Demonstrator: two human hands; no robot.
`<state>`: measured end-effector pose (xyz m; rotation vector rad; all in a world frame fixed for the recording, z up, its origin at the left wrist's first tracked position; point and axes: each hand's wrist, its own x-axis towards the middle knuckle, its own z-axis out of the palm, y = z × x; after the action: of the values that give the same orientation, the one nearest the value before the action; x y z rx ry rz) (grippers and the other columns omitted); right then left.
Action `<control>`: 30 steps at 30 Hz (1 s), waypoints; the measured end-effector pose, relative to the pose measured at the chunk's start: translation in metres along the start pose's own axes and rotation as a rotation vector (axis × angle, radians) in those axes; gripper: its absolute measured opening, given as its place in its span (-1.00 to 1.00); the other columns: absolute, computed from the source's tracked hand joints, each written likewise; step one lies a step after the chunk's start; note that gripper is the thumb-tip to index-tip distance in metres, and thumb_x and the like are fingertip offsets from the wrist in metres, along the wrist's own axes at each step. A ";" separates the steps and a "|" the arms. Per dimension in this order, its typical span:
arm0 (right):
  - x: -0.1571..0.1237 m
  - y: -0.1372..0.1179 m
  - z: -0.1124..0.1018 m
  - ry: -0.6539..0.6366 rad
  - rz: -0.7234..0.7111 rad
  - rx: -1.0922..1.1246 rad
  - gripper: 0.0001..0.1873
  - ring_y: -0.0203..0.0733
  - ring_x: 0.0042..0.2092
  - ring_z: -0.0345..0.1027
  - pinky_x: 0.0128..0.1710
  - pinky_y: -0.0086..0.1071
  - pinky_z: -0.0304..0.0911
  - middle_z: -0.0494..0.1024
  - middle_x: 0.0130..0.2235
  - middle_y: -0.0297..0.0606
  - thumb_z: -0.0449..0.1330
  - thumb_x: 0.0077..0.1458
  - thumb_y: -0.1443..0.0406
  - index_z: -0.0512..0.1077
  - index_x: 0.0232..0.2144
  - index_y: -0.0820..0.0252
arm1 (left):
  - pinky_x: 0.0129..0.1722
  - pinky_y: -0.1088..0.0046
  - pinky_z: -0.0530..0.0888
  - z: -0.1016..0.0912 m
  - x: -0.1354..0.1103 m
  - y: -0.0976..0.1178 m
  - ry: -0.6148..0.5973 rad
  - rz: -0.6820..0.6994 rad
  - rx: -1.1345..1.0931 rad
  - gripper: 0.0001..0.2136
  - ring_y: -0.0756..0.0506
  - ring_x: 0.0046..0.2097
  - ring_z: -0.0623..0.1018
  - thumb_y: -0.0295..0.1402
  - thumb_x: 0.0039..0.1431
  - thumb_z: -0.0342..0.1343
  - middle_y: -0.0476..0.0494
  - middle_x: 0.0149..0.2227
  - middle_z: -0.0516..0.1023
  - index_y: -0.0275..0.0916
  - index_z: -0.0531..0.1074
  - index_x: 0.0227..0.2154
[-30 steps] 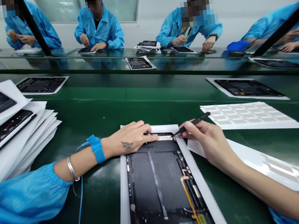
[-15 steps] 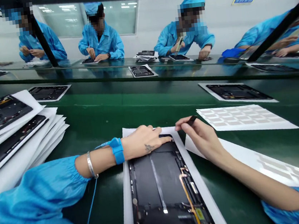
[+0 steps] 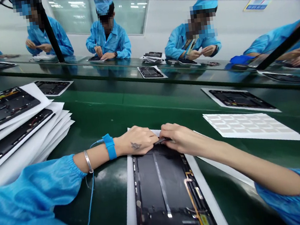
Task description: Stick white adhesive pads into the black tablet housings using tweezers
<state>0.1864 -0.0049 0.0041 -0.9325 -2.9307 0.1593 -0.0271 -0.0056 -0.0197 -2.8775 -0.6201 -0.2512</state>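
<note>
An opened tablet lies on a white sheet in front of me, its black inner side and orange flex cable facing up. Over its far end, my left hand is closed, fingers bent and pressed together; whatever they pinch is hidden. A blue wrist strap with a cord circles that wrist. My right hand is closed around a slim dark tool, whose tip reaches the left fingertips. The two hands almost touch, covering the tablet's far edge.
Stacked tablets on white sheets stand at the left. To the right lie a sheet of grey stickers and, partly under my forearm, another white sheet. Another tablet lies beyond. Several co-workers in blue sit across the green bench.
My right hand has moved left and down onto the tablet's far end with the dark tool. My left fingers, stretched out before, are now bent together. The view has shifted slightly.
</note>
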 end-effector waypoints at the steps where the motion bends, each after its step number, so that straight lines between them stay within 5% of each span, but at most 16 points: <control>1: 0.002 -0.001 -0.002 -0.023 -0.015 -0.023 -0.83 -0.14 -0.29 0.30 -0.32 -0.31 0.15 0.43 -0.34 -0.19 0.04 0.11 0.48 0.38 -0.39 0.18 | -0.33 0.35 0.46 0.001 0.000 0.000 0.002 0.009 -0.002 -0.87 -0.14 -0.24 0.54 -0.48 0.24 -0.01 -0.16 -0.27 0.59 -0.31 0.45 -0.30; 10: -0.015 0.015 -0.015 -0.169 0.031 -0.080 -0.86 -0.14 -0.37 0.31 -0.40 -0.32 0.14 0.43 -0.36 -0.19 0.08 0.08 0.48 0.37 -0.42 0.18 | -0.35 0.40 0.43 -0.001 -0.002 0.002 0.018 0.010 -0.027 -0.87 -0.13 -0.21 0.54 -0.48 0.25 -0.01 -0.17 -0.26 0.57 -0.31 0.45 -0.28; 17: -0.047 0.005 0.012 0.304 0.133 0.230 -0.73 -0.12 -0.24 0.38 -0.27 -0.29 0.30 0.46 -0.31 -0.20 0.03 0.18 0.43 0.50 -0.21 0.12 | -0.40 0.41 0.39 0.002 0.001 0.003 0.052 0.000 -0.009 -0.88 -0.11 -0.27 0.52 -0.49 0.24 0.01 -0.16 -0.30 0.57 -0.30 0.44 -0.34; 23: -0.064 -0.004 0.024 0.299 0.137 0.311 -0.66 -0.13 -0.29 0.38 -0.30 -0.25 0.35 0.42 -0.33 -0.19 0.08 0.25 0.29 0.50 0.02 0.05 | -0.37 0.39 0.38 0.001 0.000 0.003 0.056 0.008 -0.010 -0.87 -0.10 -0.27 0.51 -0.50 0.25 -0.01 -0.15 -0.30 0.57 -0.30 0.43 -0.35; 30: -0.061 0.004 0.015 0.311 0.284 0.380 -0.76 -0.09 -0.25 0.44 -0.25 -0.21 0.38 0.52 -0.32 -0.18 0.08 0.20 0.34 0.57 -0.30 0.10 | -0.39 0.41 0.37 0.002 0.000 0.004 0.059 -0.017 -0.015 -0.86 -0.09 -0.27 0.50 -0.49 0.25 -0.01 -0.15 -0.30 0.57 -0.29 0.44 -0.35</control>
<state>0.2370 -0.0379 -0.0126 -1.1754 -2.3617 0.5134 -0.0252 -0.0084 -0.0217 -2.8686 -0.6344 -0.3426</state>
